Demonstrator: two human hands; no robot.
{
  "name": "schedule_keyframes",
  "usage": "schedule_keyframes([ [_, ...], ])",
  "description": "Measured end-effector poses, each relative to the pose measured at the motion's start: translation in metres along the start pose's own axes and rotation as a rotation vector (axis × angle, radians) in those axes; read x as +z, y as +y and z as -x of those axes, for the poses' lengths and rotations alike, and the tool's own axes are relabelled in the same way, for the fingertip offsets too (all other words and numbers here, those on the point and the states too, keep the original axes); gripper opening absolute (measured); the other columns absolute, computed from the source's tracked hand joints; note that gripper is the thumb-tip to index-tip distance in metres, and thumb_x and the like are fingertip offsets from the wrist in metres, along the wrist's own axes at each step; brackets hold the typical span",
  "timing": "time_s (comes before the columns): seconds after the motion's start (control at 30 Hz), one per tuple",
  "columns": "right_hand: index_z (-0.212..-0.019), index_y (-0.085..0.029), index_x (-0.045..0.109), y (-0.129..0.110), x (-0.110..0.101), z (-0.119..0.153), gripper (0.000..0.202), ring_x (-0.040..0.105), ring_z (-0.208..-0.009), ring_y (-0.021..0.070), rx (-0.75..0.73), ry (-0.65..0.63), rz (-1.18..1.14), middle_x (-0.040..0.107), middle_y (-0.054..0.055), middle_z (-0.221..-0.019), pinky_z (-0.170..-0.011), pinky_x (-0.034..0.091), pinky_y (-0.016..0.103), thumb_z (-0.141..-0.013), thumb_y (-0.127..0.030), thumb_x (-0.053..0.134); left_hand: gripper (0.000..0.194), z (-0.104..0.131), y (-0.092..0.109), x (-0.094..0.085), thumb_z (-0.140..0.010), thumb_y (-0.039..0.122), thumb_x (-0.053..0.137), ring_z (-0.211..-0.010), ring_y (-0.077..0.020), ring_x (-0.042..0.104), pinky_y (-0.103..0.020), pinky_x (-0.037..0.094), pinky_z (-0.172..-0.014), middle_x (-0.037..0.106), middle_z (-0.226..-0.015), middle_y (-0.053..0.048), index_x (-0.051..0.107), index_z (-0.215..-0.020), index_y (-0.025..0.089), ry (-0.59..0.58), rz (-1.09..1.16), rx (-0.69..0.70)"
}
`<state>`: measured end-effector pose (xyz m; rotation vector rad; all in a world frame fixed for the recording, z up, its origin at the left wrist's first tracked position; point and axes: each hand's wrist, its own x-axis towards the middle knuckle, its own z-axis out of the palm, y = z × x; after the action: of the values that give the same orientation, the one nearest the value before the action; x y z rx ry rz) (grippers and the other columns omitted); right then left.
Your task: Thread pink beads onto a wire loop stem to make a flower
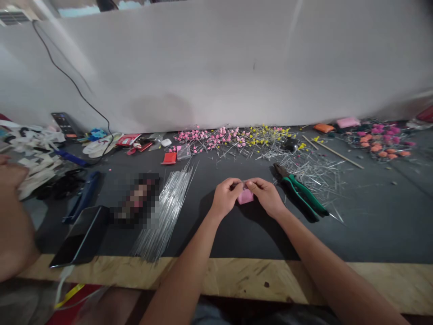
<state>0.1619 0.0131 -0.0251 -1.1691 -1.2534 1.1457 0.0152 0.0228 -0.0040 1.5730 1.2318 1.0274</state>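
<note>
Both hands meet over the dark tabletop in the middle of the view. Between them is a small pink packet (246, 196), apparently in clear wrapping and soft-looking like modelling clay. My left hand (227, 196) pinches its upper left edge with thumb and fingertips. At the upper right edge, my right hand (265, 194) grips it the same way, the two thumbs almost touching. Green-handled pliers (302, 192) lie just right of my right hand. A bundle of straight metal wires (165, 207) is to the left of my left hand.
Pink-tipped wires (213, 137), yellow-tipped wires (267, 135) and orange-tipped wires (375, 146) lie along the wall. Loose cut wires (314, 171) spread behind the pliers. A phone (81, 234) rests near the front edge. Another person's arm (15, 221) is at far left.
</note>
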Motion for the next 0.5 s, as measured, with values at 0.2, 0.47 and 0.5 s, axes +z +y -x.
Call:
schedule_keyframes([
  [0.2,-0.096,-0.024,0.064,0.000,0.007,-0.002,0.027,0.060,-0.085,0.0171,-0.010,0.151,-0.169,0.068,0.002,-0.094,-0.079,0.044,0.032,-0.073,-0.039,0.062,0.028,-0.015,-0.011,-0.009,-0.074,0.041,0.057,-0.056,-0.0100,0.051,-0.021,0.039,-0.055,0.059,-0.064,0.001,0.064,-0.082,0.015,0.175,0.131,-0.073],
  [0.47,-0.089,-0.022,0.065,-0.001,0.006,-0.004,0.023,0.056,-0.074,0.0138,0.023,0.163,-0.144,0.064,0.001,-0.082,-0.072,0.043,0.028,-0.071,-0.036,0.063,0.030,-0.088,-0.011,-0.082,-0.078,0.036,0.054,-0.058,-0.0082,0.052,-0.021,0.041,-0.058,0.062,-0.076,-0.003,0.061,-0.095,0.012,0.240,-0.142,-0.081],
  [0.5,-0.088,-0.022,0.065,-0.001,0.006,-0.004,0.022,0.056,-0.073,0.0135,0.028,0.158,-0.142,0.063,0.001,-0.081,-0.071,0.043,0.027,-0.071,-0.036,0.063,0.034,-0.096,-0.008,-0.094,-0.081,0.036,0.049,-0.063,-0.0081,0.053,-0.021,0.042,-0.061,0.063,-0.085,-0.005,0.056,-0.104,0.011,0.250,-0.269,-0.081],
])
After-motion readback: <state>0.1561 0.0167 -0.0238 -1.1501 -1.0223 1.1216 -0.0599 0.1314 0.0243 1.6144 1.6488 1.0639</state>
